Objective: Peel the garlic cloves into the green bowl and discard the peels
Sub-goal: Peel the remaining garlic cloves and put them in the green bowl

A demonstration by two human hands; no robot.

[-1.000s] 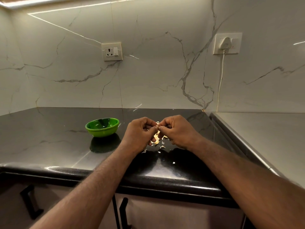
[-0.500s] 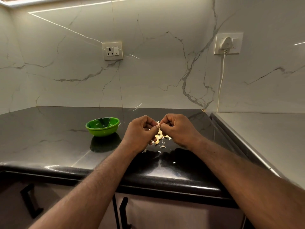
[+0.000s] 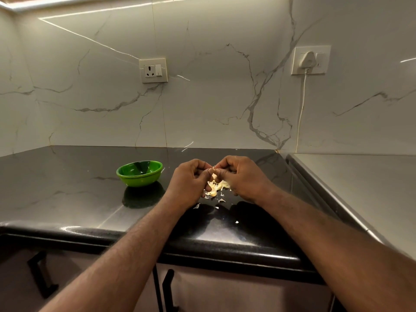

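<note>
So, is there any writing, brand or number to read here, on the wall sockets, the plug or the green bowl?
No text can be read.
The white wall socket with rocker switch has only a tiny mark on the switch, too small to read.
The white plug in the second wall socket shows no lettering.
The glossy green round bowl and the black polished stone counter are plain.
</note>
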